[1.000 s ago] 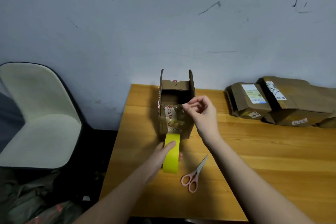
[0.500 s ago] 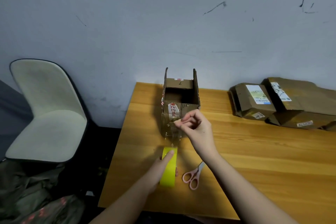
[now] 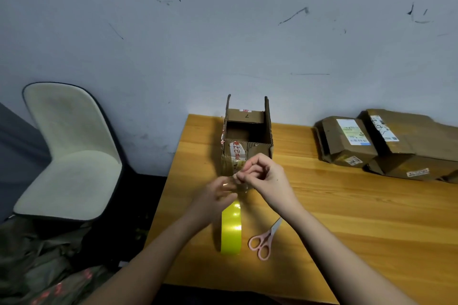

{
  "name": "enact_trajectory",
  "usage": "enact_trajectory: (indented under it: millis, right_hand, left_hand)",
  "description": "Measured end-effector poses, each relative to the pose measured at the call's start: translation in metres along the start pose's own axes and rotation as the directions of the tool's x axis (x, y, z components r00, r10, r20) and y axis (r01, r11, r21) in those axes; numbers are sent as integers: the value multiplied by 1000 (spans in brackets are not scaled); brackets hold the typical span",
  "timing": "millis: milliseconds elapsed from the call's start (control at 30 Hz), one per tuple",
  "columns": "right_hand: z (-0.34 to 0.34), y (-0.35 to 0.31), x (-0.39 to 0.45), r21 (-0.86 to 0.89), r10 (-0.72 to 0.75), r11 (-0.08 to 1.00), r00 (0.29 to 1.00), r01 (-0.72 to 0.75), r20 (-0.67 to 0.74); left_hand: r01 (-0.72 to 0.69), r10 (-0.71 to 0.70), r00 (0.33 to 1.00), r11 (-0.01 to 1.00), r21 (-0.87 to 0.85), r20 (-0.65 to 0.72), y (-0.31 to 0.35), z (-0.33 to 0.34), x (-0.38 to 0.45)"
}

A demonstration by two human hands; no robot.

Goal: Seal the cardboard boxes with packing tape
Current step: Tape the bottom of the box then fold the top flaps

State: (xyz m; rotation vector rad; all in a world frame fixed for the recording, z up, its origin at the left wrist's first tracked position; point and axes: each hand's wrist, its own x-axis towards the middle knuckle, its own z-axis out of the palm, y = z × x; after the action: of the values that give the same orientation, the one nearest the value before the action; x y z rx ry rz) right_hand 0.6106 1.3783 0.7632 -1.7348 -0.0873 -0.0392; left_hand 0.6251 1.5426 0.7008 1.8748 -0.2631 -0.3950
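Note:
An open cardboard box [image 3: 259, 148] stands at the table's far left, its top flaps up and old printed tape on its near side. Just in front of it a yellow tape roll [image 3: 231, 230] stands on edge on the table. A clear strip of tape runs up from the roll to my hands, which meet above it. My right hand [image 3: 270, 178] pinches the strip's end with curled fingers. My left hand [image 3: 215, 195] is blurred and its fingertips close on the same strip, right beside the right hand.
Pink-handled scissors [image 3: 264, 240] lie right of the roll. Several sealed, labelled cardboard boxes [image 3: 347, 141] are stacked at the wooden table's [image 3: 359, 218] far right against the wall. A pale chair [image 3: 71, 156] stands left of the table, with dark bags on the floor below it.
My left hand let go of the tape roll and rose to the strip. My right hand drew back from the box front towards me, pulling the tape end with it.

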Motion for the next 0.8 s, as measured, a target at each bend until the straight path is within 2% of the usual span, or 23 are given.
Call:
enact_trajectory:
  millis: [100,167,300,400,467,500,533,567,600,633,667,700,733,767,800]
  right_hand:
    - [-2,1,1,-27,-27,999,999,28,22]
    - [-3,1,2,-41,-36,998,999,37,25]
    - [-7,0,0,-87,-65,994,998,64,-2]
    - [-12,-1,-1,-263,-103,959,995,101,5]
    - [-14,0,-2,-486,-173,859,985,160,18]
    - [-16,-2,-2,-634,-274,738,961,231,30]
    - [-18,-3,-1,-763,-397,572,916,300,63]
    - [-20,-4,0,-829,-491,451,868,331,79]
    - [-22,-5,0,-850,-537,429,843,306,32]
    - [-25,-6,0,-828,-519,505,852,243,-67]
    - [-28,-1,-1,-759,-442,633,877,154,-191]
    - [-32,11,-5,-663,-304,748,905,32,-299]
    - [-36,29,-10,-599,-136,793,926,-112,-353]
    - [-39,49,-18,-604,44,751,932,-268,-359]
    - [-41,69,-28,-659,233,634,913,-404,-335]
  left_hand:
    - [-15,-1,992,992,129,127,9,-11,5]
    - [-12,-15,984,989,150,177,14,-15,6]
    - [69,-87,959,995,73,270,28,-17,6]
    - [85,-102,955,994,71,278,29,-15,7]
    - [73,-96,951,993,88,295,31,-15,6]
    - [68,-94,948,993,96,305,32,-14,7]
    - [67,-96,944,993,102,315,33,-15,7]
    - [66,-99,940,992,111,326,34,-15,8]
    - [69,-104,936,991,116,336,36,-17,8]
    - [74,-110,932,991,116,346,37,-18,8]
    - [78,-115,929,990,117,353,38,-19,8]
    - [80,-119,926,989,121,358,38,-19,8]
    - [83,-122,925,989,120,360,39,-20,8]
    - [88,-124,925,990,114,359,39,-20,8]
    - [90,-124,926,990,110,358,39,-19,9]
